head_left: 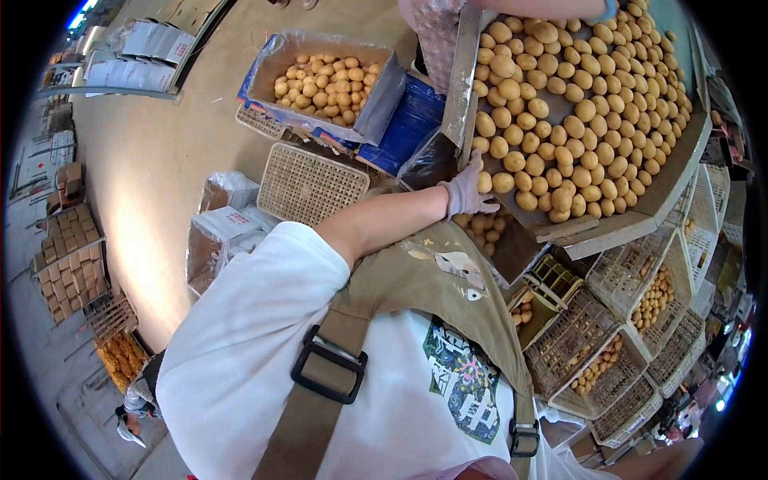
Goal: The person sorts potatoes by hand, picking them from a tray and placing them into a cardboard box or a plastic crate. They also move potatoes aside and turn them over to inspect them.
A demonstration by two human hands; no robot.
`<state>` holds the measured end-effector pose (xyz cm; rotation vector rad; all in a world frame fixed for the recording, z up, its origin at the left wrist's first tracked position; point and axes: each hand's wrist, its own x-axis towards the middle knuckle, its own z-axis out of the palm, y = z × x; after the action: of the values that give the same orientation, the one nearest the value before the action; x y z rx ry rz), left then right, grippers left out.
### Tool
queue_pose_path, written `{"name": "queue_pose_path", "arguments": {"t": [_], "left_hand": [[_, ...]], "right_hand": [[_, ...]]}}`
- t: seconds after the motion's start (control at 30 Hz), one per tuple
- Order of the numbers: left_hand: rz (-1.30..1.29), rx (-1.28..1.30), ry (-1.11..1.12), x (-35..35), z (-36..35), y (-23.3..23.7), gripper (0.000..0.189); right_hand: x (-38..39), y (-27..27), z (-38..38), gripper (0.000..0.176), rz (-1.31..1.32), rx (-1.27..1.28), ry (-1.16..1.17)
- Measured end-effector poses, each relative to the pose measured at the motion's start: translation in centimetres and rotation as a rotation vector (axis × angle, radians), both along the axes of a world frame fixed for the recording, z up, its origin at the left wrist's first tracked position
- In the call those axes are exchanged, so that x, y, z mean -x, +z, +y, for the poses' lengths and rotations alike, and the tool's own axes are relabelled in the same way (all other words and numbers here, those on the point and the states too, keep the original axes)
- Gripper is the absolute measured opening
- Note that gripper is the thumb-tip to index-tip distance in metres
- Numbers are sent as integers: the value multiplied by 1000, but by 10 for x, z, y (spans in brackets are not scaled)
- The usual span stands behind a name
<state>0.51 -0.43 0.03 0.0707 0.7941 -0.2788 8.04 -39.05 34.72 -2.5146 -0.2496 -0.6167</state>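
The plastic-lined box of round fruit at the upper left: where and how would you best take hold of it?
Probably by the two short end walls of the box, one hand coming in from each end, low down. It is longer than wide and holds many fruit, so opposite ends should balance it; the loose liner looks a poor grip.

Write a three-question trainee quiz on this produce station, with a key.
1. Multiple choice: The crate nearest the left forearm is: a) red, b) beige, c) black.
2. True or false: The left hand is at the edge of the rimmed table bearing round produce.
3. Short answer: How many black buckles show on the apron straps?

Key: 1. b; 2. true; 3. two
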Motion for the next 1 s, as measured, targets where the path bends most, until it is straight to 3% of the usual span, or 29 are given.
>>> {"name": "queue_pose_path", "arguments": {"t": [0.2,0.33,0.4,0.47,0.5,0.57,0.6,0.67,0.7,0.73,0.77,0.8,0.83,0.87,0.93,0.97,1.0], "left_hand": [[73,-4,21,-2,-1,11,88],[130,-55,42,-3,-6,14,78],[61,-73,-17,1,-9,-31,76],[-246,-729,-364,17,-6,-57,59],[-327,-1067,-483,25,-4,-69,52],[-393,-940,-422,28,2,-89,48],[-248,-714,-375,22,2,-66,48],[113,-287,-170,11,1,-17,50],[52,-168,-133,9,5,-9,56],[-1,-47,-93,12,7,-7,63],[-98,-170,-142,16,6,-14,68],[-198,-292,-192,17,6,-20,73],[-198,-282,-188,18,7,-17,77],[-199,-272,-184,17,9,-4,81],[-3,12,-47,8,12,22,87],[9,-21,-36,7,10,22,88],[-5,19,-57,6,10,5,88]], "right_hand": [[-3,19,-3,43,-101,26,-12],[-15,54,48,46,-391,62,-58],[-19,35,99,48,-433,109,-17],[-19,-38,171,49,-57,53,268],[-19,-86,209,53,240,-183,457],[-24,-159,223,62,313,403,458],[-27,-190,218,64,309,687,461],[-32,-225,205,56,522,679,587],[-47,-216,211,54,872,322,517],[-56,-224,214,56,766,280,462],[-64,-226,220,59,659,238,406],[-57,-229,228,61,339,339,284],[-54,-250,229,61,551,431,343],[-39,-255,237,57,489,427,406],[-33,-236,229,52,771,686,672],[-46,-244,222,46,765,601,663],[-71,-288,197,42,805,60,655]]}}
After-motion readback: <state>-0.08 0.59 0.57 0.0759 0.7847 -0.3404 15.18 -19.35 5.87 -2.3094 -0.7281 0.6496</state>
